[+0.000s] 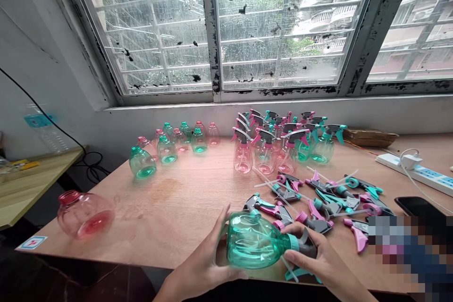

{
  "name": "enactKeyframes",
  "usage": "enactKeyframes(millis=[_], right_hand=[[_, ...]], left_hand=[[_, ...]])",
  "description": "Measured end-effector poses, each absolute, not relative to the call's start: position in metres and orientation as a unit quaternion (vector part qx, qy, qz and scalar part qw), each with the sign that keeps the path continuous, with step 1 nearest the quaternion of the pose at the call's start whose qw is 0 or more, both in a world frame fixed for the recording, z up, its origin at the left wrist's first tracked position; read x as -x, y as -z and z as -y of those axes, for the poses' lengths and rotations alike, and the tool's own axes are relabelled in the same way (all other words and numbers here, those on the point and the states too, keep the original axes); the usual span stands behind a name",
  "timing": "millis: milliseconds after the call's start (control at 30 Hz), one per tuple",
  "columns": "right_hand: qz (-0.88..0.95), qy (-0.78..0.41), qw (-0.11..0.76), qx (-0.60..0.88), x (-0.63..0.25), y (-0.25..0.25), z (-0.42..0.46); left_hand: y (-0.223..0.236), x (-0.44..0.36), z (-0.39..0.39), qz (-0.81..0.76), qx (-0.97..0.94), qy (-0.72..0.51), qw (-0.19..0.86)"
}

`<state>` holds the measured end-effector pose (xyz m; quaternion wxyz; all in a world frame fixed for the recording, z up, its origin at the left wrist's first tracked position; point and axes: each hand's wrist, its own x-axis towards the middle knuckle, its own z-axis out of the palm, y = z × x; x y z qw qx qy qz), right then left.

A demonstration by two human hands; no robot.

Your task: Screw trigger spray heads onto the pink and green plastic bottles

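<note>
Bottle point(253, 240), green and lying on its side between the two hands, sits at the lower centre of the frame. The left hand point(208, 255) is cupped around its base, fingers behind and thumb below; the right hand point(318, 255) is clamped on the grey spray head point(307, 245) at its neck. Both hands reach in across the front edge of the table point(198, 188). Close by on the right, a pile of loose heads point(334, 198) spreads over the wood with tubes poking out, leaving little room there. More room opens leftward: a broad stretch of wood runs from the left hand to the pink bottle point(87, 214), which stands close to the left edge, near the sticker point(32, 242) on the corner. Headless bottles point(167, 150) line the left side of the table's back, well apart from the fitted bottles point(265, 155) packed together at centre right. At the right of the frame, the phone point(419, 207) and power strip point(424, 172) hem in the pile.
</note>
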<state>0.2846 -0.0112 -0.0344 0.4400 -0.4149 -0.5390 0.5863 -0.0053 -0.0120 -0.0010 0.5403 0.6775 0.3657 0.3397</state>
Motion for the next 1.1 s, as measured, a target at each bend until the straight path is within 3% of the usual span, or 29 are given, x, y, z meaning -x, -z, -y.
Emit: enactKeyframes(millis=[633, 1100], right_hand=[[0.543, -0.581, 0.429, 0.429, -0.285, 0.032, 0.012], [0.536, -0.587, 0.435, 0.423, -0.286, 0.034, 0.013]], left_hand=[[0.011, 0.01, 0.01, -0.385, -0.71, -0.328, 0.49], [0.012, 0.011, 0.01, -0.385, -0.696, -0.321, 0.514]])
